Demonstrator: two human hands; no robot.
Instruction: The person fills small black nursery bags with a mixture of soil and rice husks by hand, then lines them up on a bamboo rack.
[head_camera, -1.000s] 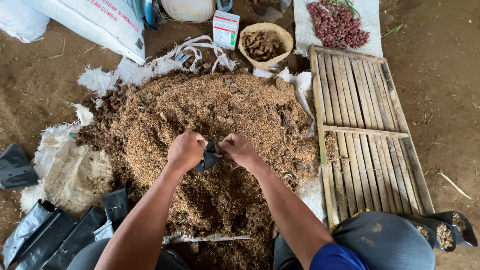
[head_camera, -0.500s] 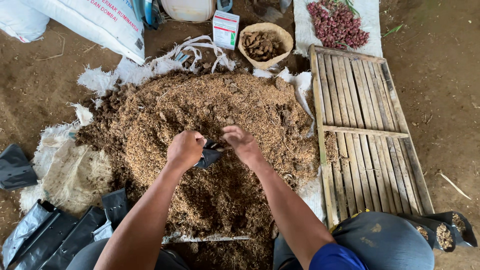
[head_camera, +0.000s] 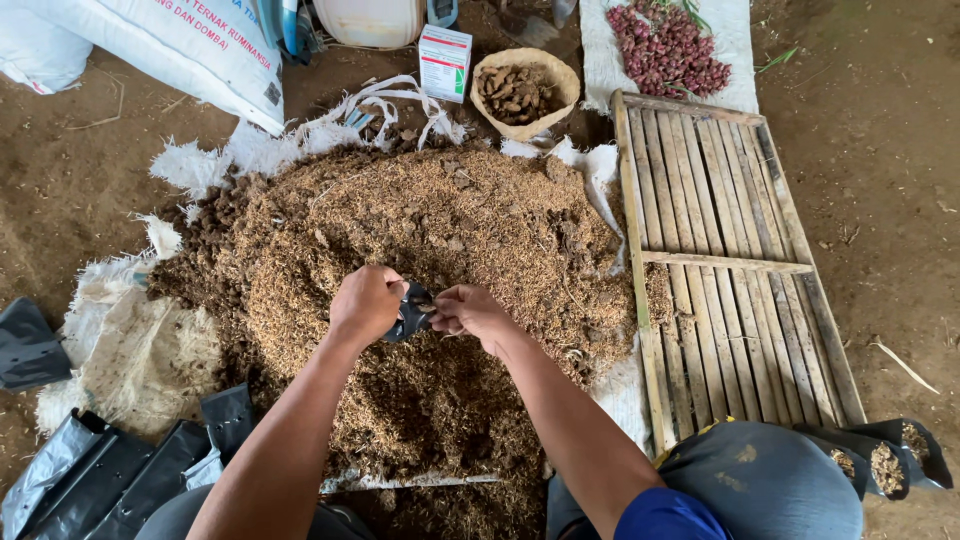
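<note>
My left hand (head_camera: 366, 303) grips a small black plastic bag (head_camera: 411, 312) above a big heap of brown husk and soil mix (head_camera: 430, 230). My right hand (head_camera: 470, 312) is closed at the bag's mouth, pinching its edge or a bit of the mix. Both hands hover just over the middle of the heap. Most of the bag is hidden between the two hands.
The heap lies on a frayed white woven sheet (head_camera: 130, 350). A slatted wooden tray (head_camera: 730, 250) lies to the right. Empty black bags (head_camera: 110, 470) lie at bottom left, filled ones (head_camera: 885, 465) at bottom right. Behind are a basket (head_camera: 525, 90), red shallots (head_camera: 670, 45), a box (head_camera: 445, 62) and a white sack (head_camera: 170, 45).
My right hand moved away to the right into the mix and has come back to the bag's mouth. My left hand stayed on the bag.
</note>
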